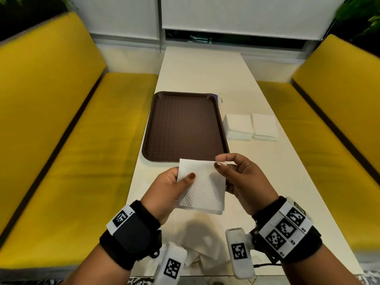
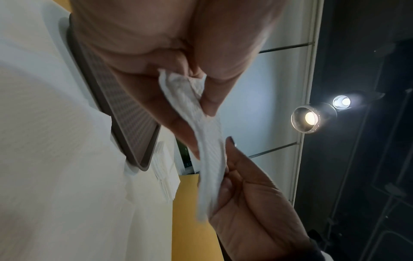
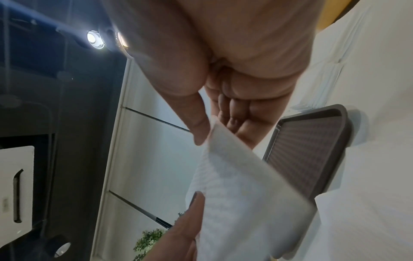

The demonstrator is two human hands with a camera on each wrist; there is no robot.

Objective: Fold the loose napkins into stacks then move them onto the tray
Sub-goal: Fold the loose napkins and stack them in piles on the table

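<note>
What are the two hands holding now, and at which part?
One white napkin: the left hand pinches its left edge, the right hand its upper right corner.

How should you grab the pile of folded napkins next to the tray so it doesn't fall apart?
Probably by its two opposite side edges, coming straight down from above. The folded napkin stack beside the tray lies flat on the table, layers fanned at its left edge, so squeezing the sides together likely keeps the loose sheets aligned.

No words, brands or numbers can be read; the wrist bands carry only black-and-white square code markers, with tiny illegible characters beside them.
</note>
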